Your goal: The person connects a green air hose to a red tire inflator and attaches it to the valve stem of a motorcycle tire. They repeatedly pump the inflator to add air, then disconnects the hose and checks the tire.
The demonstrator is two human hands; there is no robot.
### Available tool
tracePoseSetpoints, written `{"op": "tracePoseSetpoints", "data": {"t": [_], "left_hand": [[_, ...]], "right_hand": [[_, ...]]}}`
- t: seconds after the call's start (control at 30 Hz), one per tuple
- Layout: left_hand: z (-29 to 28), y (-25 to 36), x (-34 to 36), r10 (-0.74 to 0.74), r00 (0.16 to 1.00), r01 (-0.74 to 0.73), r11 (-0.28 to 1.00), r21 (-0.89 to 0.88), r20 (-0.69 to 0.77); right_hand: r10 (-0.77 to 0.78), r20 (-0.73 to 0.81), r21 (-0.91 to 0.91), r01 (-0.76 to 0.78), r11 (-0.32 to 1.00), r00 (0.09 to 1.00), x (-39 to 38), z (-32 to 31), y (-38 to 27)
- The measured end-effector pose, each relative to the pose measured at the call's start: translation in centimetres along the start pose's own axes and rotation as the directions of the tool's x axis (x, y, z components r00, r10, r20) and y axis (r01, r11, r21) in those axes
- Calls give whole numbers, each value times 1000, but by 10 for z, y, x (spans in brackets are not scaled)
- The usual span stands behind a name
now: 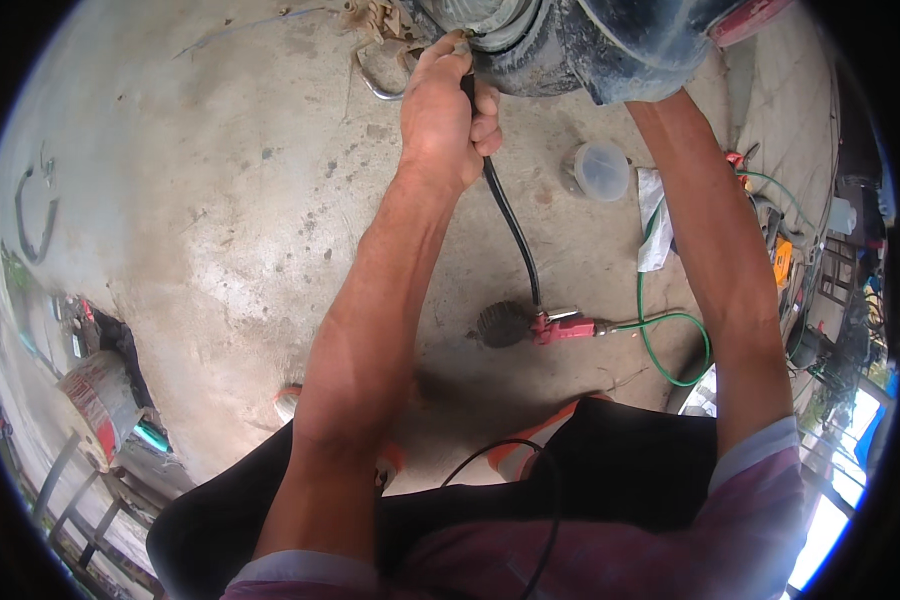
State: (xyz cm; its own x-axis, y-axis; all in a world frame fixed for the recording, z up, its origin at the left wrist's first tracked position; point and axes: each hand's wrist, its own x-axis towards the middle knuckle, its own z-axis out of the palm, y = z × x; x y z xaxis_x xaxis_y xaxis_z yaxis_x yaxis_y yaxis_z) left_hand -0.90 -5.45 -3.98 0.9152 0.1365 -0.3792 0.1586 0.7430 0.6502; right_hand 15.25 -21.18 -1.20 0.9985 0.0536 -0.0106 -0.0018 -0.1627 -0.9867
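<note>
My left hand is closed round the upper end of a black rubber hose, at a dark, dusty rounded assembly with a ringed metal part along the top. My right forearm reaches up to this assembly, which hides that hand. The hose runs down to a pink air inflator gun with a dark round gauge on the concrete floor. A green air line leads away from the gun.
A clear plastic tub and a white sheet lie right of the hose. Metal bits are at the top, a dark bent piece at far left. A worn drum stands lower left. My feet are below.
</note>
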Motion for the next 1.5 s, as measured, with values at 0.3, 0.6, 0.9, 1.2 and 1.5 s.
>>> {"op": "tracePoseSetpoints", "data": {"t": [0.3,0.6,0.9,1.2,1.5], "left_hand": [[-1,5,-1,4,1000,-4,998,68,-6],[6,5,-1,-2,999,4,999,41,-38],[9,2,-1,-1,999,2,1000,21,-53],[4,2,6,-1,1000,2,1000,28,-22],[8,4,1,-29,999,30,999,32,-34]], "right_hand": [[5,46,-102,0,995,999,-43,-6,4],[-1,766,-448,535,717,642,-230,-100,55],[28,883,-435,794,425,469,-297,-146,118],[61,894,-433,821,373,444,-294,-163,129],[24,899,-423,851,312,438,-289,-166,136]]}}
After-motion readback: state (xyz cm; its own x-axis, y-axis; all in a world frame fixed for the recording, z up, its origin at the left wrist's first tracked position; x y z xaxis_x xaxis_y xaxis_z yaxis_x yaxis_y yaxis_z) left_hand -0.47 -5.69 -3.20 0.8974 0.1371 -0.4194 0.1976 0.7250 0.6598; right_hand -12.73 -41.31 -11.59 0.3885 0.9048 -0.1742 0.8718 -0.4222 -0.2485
